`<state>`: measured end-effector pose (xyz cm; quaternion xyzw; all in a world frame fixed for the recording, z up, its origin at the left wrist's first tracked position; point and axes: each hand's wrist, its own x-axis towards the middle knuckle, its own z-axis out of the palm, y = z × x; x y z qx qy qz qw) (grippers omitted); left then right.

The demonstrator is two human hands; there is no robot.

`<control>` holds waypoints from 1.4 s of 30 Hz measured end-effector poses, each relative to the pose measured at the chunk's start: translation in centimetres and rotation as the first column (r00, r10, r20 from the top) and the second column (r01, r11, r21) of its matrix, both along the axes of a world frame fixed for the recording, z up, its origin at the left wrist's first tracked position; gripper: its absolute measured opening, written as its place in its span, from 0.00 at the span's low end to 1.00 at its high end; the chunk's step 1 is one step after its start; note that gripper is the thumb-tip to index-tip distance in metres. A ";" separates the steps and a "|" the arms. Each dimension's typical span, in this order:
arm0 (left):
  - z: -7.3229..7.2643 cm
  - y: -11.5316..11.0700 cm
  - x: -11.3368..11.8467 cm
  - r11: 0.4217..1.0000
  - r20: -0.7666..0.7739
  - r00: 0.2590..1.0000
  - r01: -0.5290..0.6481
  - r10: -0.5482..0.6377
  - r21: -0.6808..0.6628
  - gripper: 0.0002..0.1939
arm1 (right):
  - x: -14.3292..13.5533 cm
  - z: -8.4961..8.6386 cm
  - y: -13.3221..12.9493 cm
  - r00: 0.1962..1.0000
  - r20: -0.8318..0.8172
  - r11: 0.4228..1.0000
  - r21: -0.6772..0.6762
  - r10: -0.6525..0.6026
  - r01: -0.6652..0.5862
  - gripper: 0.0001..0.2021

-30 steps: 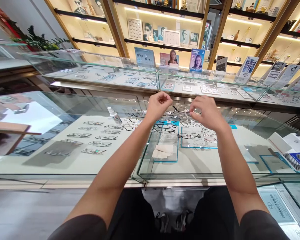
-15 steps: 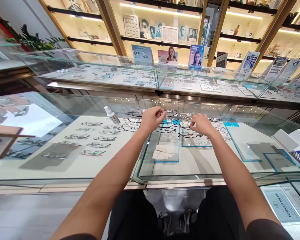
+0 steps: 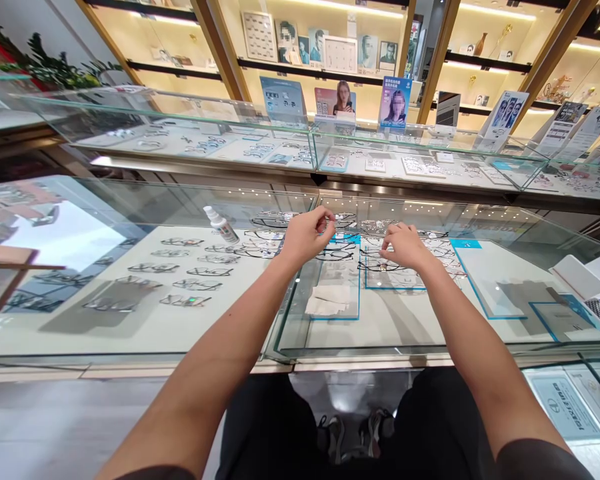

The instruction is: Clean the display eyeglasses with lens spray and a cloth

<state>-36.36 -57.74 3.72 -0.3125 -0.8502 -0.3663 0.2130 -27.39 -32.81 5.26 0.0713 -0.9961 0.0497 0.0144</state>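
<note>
My left hand [image 3: 307, 233] is raised over the glass counter with its fingers curled toward the thumb; whatever they pinch, if anything, I cannot make out. To its right hovers my right hand [image 3: 404, 245], thumb and bent fingers a little apart, with nothing clearly held. Several rows of eyeglasses lie around and beneath both hands, among them a dark-framed pair [image 3: 340, 252] near the left hand and another pair [image 3: 380, 265] just below the right fingers. A beige cloth [image 3: 327, 300] lies nearer me.
A white spray bottle [image 3: 221, 225] stands left of my hands. More eyeglasses [image 3: 209, 272] lie in rows on the left. An opened white box [image 3: 587, 277] is at the right. Behind runs a second glass display case [image 3: 260, 163] with upright cards.
The view has shifted slightly. My left hand stays curled in nearly the same place. The right thumb and fingers look slightly farther apart, and a small dark spot at their tips no longer shows.
</note>
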 end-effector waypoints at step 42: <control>0.6 3.3 3.3 0.558 0.552 -0.106 -0.036 -0.827 0.829 0.16 | 1.9 -0.2 -3.5 0.708 -0.653 0.914 -0.060 0.268 -0.402 0.20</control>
